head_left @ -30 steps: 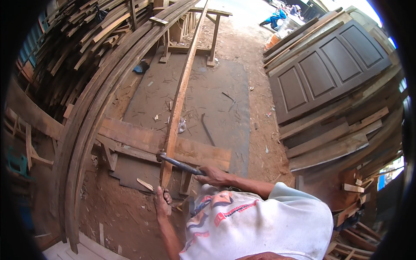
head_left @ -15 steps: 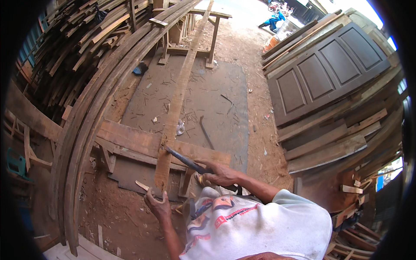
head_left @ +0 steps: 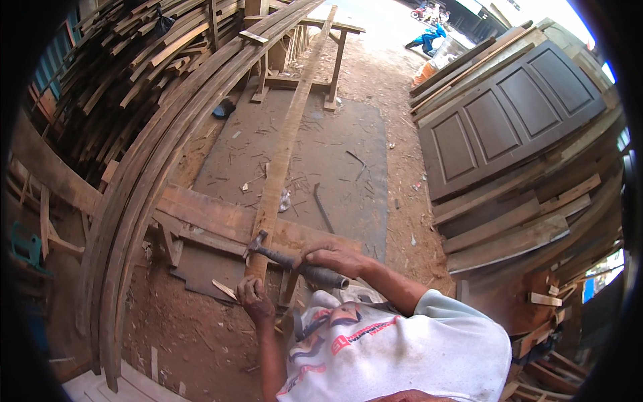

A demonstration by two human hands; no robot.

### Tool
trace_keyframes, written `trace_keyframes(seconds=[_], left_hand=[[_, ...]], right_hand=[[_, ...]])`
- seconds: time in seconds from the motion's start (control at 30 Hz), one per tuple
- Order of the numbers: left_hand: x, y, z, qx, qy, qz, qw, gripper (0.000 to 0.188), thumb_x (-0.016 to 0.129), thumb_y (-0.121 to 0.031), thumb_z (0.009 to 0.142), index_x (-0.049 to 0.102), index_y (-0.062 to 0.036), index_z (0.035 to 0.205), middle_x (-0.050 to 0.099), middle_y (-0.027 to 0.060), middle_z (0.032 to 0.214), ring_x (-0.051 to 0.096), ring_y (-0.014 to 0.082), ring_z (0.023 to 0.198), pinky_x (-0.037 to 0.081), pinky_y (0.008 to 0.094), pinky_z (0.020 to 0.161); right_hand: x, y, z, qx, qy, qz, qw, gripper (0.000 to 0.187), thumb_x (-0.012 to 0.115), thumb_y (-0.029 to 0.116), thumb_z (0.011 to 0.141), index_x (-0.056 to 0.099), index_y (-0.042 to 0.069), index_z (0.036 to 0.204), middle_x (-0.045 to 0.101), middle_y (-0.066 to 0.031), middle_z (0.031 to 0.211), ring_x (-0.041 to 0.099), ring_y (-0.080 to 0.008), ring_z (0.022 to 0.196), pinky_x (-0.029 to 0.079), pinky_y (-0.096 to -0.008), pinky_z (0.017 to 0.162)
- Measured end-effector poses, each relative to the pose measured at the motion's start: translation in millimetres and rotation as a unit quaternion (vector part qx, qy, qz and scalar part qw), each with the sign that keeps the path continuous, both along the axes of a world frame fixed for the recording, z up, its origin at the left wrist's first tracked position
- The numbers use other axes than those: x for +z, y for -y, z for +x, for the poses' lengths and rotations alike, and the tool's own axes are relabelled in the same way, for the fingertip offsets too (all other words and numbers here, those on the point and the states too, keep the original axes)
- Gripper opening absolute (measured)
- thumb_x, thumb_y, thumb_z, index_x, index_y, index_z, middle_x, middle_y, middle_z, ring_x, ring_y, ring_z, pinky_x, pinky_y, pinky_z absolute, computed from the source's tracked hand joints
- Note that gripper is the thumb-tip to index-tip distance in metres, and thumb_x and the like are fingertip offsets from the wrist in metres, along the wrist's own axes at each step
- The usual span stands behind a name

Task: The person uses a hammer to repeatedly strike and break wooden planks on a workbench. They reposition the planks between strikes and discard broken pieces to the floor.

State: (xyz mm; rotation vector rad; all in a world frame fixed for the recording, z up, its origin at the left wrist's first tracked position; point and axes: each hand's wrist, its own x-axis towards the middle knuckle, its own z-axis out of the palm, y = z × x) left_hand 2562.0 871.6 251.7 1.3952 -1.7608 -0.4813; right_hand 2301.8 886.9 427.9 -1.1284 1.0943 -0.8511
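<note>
My right hand (head_left: 331,257) is closed round the dark wrapped handle of a hammer (head_left: 315,273). The hammer's metal head rests on or just above a long wooden plank (head_left: 280,157), close to its near end. My left hand (head_left: 254,295) has its fingers curled over that near end, gripping it; the underside of the grip is hidden. The plank runs away from me, across a low wooden bench (head_left: 207,211) and up to a wooden trestle (head_left: 338,57) at the far side.
Long beams (head_left: 151,147) curve along the left, before a pile of stacked timber (head_left: 114,74). A dark panelled door (head_left: 516,117) leans on boards at the right. A bent metal bar (head_left: 323,208) and wood scraps lie on a flat sheet (head_left: 355,181).
The hammer has turned, its handle end swinging toward me and its head dropping slightly nearer. My left hand has moved forward and closed over the plank's near end.
</note>
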Motion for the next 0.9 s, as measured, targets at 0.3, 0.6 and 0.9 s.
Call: trace_keyframes(seconds=[0.3, 0.6, 0.9], left_hand=[[13.8, -1.9, 2.7, 0.045, -0.039, 0.03, 0.998, 0.04, 0.076, -0.015, 0.087, 0.055, -0.0032, 0.119, 0.058, 0.0196, 0.115, 0.055, 0.0388, 0.111, 0.045, 0.0497, 0.096], [-13.6, -21.6, 11.0, 0.04, -0.084, 0.15, 0.984, 0.062, 0.073, -0.021, 0.092, 0.039, -0.0032, 0.14, 0.057, 0.0269, 0.127, 0.062, 0.0403, 0.115, 0.052, 0.047, 0.095], [-13.4, -22.7, 9.4, 0.067, -0.119, 0.175, 0.975, 0.072, 0.076, -0.029, 0.09, 0.033, -0.0038, 0.141, 0.063, 0.03, 0.119, 0.065, 0.0471, 0.107, 0.053, 0.0497, 0.089]], right_hand=[[23.0, 15.9, -1.5, -0.052, 0.104, 0.078, 0.99, 0.07, 0.033, 0.054, 0.109, 0.065, -0.007, 0.123, 0.071, -0.0183, 0.106, 0.07, -0.0246, 0.094, 0.056, -0.0352, 0.091], [28.1, 24.6, 9.2, -0.103, 0.132, 0.122, 0.978, 0.091, 0.022, 0.071, 0.103, 0.065, -0.006, 0.124, 0.071, -0.0197, 0.11, 0.07, -0.0263, 0.098, 0.054, -0.0381, 0.096], [32.8, 5.3, 33.0, -0.202, 0.271, -0.072, 0.938, 0.098, 0.04, 0.079, 0.094, 0.054, -0.01, 0.133, 0.065, -0.0231, 0.124, 0.068, -0.0377, 0.11, 0.053, -0.0418, 0.102]])
